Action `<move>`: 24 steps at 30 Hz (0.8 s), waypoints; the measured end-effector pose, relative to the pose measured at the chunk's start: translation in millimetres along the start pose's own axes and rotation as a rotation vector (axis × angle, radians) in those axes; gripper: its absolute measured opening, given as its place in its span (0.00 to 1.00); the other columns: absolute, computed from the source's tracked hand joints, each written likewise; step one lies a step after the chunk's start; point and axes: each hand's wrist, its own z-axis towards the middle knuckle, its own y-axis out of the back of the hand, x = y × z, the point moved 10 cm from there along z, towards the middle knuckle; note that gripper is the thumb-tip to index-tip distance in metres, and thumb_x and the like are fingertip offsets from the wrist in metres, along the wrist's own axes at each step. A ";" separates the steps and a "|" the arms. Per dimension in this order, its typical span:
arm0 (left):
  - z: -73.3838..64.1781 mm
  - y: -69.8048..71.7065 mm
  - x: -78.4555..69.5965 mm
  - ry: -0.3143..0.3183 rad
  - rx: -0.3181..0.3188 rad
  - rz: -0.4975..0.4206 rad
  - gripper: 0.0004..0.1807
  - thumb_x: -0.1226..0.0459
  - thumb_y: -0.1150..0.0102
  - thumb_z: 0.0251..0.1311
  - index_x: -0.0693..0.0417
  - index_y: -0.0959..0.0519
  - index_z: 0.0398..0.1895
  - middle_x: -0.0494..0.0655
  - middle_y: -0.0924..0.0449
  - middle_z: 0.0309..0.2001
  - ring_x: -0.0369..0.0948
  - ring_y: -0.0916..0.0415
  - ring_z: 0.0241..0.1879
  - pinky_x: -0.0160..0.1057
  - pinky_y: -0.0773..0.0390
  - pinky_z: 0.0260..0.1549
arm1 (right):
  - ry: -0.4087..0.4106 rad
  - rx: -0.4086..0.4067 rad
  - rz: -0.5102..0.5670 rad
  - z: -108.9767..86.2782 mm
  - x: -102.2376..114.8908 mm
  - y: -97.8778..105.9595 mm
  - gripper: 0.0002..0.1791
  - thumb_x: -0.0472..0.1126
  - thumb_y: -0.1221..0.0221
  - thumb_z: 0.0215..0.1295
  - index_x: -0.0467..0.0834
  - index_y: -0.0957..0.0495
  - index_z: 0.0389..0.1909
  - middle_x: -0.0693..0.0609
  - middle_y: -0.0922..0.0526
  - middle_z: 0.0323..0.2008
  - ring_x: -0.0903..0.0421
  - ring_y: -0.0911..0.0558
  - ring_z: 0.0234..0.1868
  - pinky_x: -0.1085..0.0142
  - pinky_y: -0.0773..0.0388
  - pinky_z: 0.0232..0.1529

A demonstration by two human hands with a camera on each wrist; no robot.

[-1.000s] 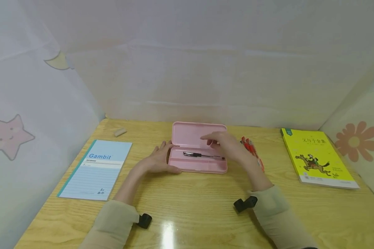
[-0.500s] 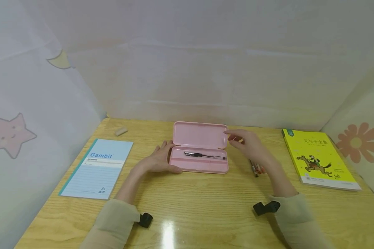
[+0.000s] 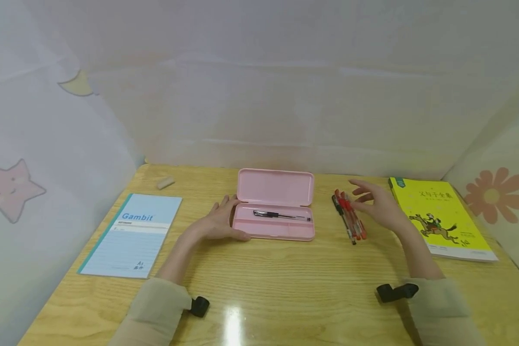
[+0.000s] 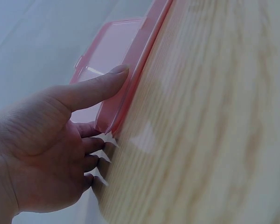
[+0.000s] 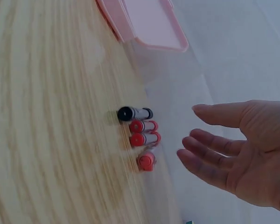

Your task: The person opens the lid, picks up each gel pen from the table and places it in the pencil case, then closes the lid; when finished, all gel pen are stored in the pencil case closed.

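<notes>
A pink pencil case [image 3: 273, 187] lies with its lid raised at the back of the table; one black pen [image 3: 281, 215] rests inside its rear compartment. My left hand [image 3: 218, 223] holds the case at its left end, thumb along the front wall and fingers round the side, as the left wrist view shows too. To the right, a black-capped pen [image 3: 343, 218] and red pens [image 3: 351, 214] lie side by side on the wood. Over the right side of these pens hovers my right hand [image 3: 378, 204], fingers loosely bent, thumb apart, nothing in it.
A blue notebook [image 3: 131, 235] lies at the left, with a small beige eraser-like block [image 3: 166, 182] behind it. On the right is a yellow book [image 3: 443, 218]. White printed cloth [image 3: 259, 96] closes off the table's back and sides.
My right hand has moved right, from over the pencil case to beside the loose pens, uncovering them. The black pen stays in the case, and my left hand keeps its place.
</notes>
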 end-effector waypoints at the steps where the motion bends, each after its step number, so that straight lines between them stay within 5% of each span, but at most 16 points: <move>1: 0.0 -0.2 0.8 -0.001 0.000 -0.001 0.61 0.43 0.24 0.51 0.51 0.50 0.82 0.60 0.66 0.85 0.69 0.72 0.81 0.75 0.58 0.75 | -0.010 0.016 0.003 -0.5 -2.6 -0.5 0.35 0.37 0.38 0.73 0.42 0.38 0.78 0.30 0.23 0.61 0.34 0.18 0.56 0.47 0.14 0.49; 8: 1.4 -2.2 1.5 -0.012 0.000 0.017 0.61 0.43 0.24 0.50 0.52 0.49 0.81 0.60 0.65 0.85 0.66 0.72 0.82 0.71 0.62 0.78 | -0.126 0.157 0.064 -4.6 -19.6 -13.2 0.44 0.39 0.35 0.71 0.37 0.48 0.81 0.24 0.29 0.66 0.29 0.21 0.60 0.49 0.12 0.48; 24: 1.3 -0.1 0.9 -0.009 -0.005 0.012 0.61 0.43 0.24 0.50 0.51 0.49 0.81 0.60 0.65 0.85 0.66 0.72 0.82 0.72 0.60 0.78 | -0.147 0.182 -0.068 -1.1 -25.0 -20.6 0.47 0.40 0.29 0.63 0.34 0.43 0.78 0.26 0.23 0.61 0.34 0.17 0.55 0.45 0.15 0.52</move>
